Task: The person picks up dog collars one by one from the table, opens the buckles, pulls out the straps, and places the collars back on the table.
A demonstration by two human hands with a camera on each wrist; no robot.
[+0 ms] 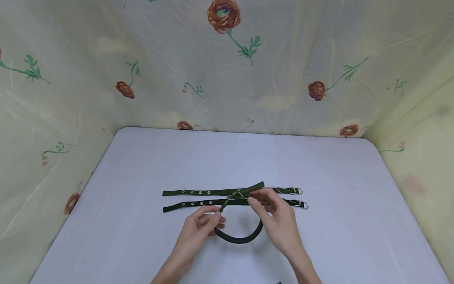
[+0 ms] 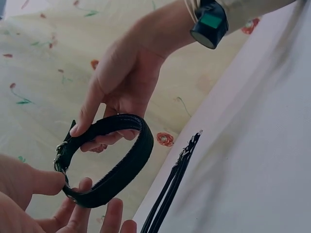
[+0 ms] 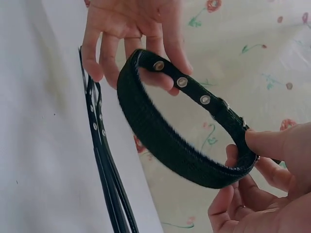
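A dark green pet collar (image 1: 239, 240) with metal eyelets is fastened into a loop and held up over the table. My left hand (image 1: 200, 228) pinches the strap on the eyelet side. On the buckle side, my right hand (image 1: 278, 219) grips the loop between thumb and fingers. The strap's free end sticks out past the buckle toward the upper right in the head view. In the right wrist view, a fuzzy lining shows along the collar's (image 3: 170, 145) inner edge, and the buckle (image 3: 223, 104) has the strap through it.
Two more dark green collars, the far one (image 1: 195, 193) and the near one (image 1: 193, 204), lie flat and side by side behind the hands, buckles to the right. The white table (image 1: 106, 221) is bordered by a floral curtain (image 1: 170, 59) at the back and sides.
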